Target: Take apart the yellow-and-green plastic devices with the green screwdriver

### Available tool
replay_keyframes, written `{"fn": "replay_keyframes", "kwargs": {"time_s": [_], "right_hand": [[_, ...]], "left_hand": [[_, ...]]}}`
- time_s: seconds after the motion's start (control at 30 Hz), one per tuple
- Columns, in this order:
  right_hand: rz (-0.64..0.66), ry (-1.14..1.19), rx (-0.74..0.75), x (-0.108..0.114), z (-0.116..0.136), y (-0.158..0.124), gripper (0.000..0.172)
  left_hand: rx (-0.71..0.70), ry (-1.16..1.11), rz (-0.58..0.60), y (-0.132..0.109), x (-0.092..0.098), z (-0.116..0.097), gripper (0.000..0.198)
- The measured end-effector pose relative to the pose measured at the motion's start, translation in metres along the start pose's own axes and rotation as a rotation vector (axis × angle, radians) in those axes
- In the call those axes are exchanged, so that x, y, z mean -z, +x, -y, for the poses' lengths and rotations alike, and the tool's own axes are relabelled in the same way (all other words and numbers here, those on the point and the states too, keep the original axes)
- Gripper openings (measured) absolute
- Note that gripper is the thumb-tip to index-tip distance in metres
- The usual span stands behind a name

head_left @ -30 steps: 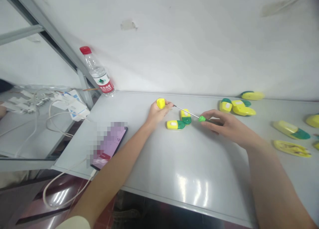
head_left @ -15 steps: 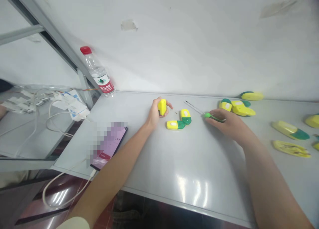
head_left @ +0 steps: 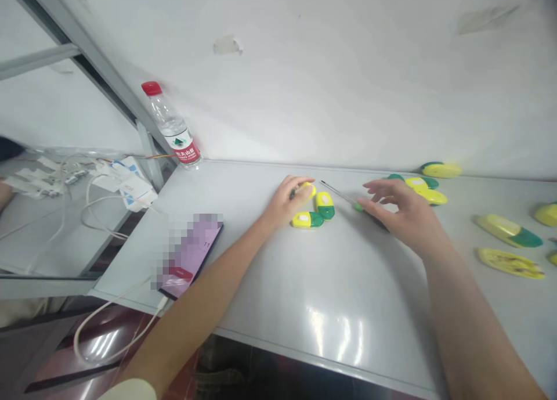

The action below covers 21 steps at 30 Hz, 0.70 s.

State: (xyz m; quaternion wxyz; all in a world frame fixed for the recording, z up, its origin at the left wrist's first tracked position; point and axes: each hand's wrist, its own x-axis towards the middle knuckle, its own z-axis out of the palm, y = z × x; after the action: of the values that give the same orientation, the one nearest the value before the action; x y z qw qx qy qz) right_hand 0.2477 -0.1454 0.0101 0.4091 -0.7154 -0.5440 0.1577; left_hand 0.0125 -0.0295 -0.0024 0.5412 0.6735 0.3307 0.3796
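My left hand [head_left: 282,202] is closed around a small yellow plastic case [head_left: 309,189], mostly hidden by the fingers. A dark green bit shows between them. Just right of this hand, two yellow-and-green rounded cases with white buttons lie on the table, one upright [head_left: 324,205] and one sideways [head_left: 307,220]. A screwdriver [head_left: 338,192] with a thin metal shaft and green handle lies with its tip toward the left hand. Over its handle is my right hand [head_left: 398,211], fingers apart and holding nothing; it hides most of the handle.
More yellow-and-green cases [head_left: 429,195] lie by the wall, and others [head_left: 509,230] at the right, including an opened half shell [head_left: 510,263]. A phone [head_left: 198,255] with a cable lies left. A water bottle [head_left: 178,136] stands in the back left corner near wires and a white box [head_left: 136,190].
My right hand has let go of the screwdriver, which now lies on the table, and its fingers have spread. My left hand has turned and shifted right with the yellow case.
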Motion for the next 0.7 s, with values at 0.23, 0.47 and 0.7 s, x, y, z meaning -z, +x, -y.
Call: {"fn": "replay_keyframes", "kwargs": {"time_s": [0.23,0.47,0.7], "right_hand": [[0.339,0.175,0.195,-0.015,0.021,-0.009,0.048],[0.313,0.154,0.27,-0.028,0.031,-0.014,0.043],[0.318,0.166,0.265,-0.028,0.029,-0.013,0.033]], "left_hand": [[-0.221,0.352,0.258,-0.012,-0.006,0.002,0.042],[-0.224,0.364,0.281,-0.015,-0.007,0.005,0.053],[-0.184,0.376,0.259,-0.017,-0.008,0.004,0.046]]}}
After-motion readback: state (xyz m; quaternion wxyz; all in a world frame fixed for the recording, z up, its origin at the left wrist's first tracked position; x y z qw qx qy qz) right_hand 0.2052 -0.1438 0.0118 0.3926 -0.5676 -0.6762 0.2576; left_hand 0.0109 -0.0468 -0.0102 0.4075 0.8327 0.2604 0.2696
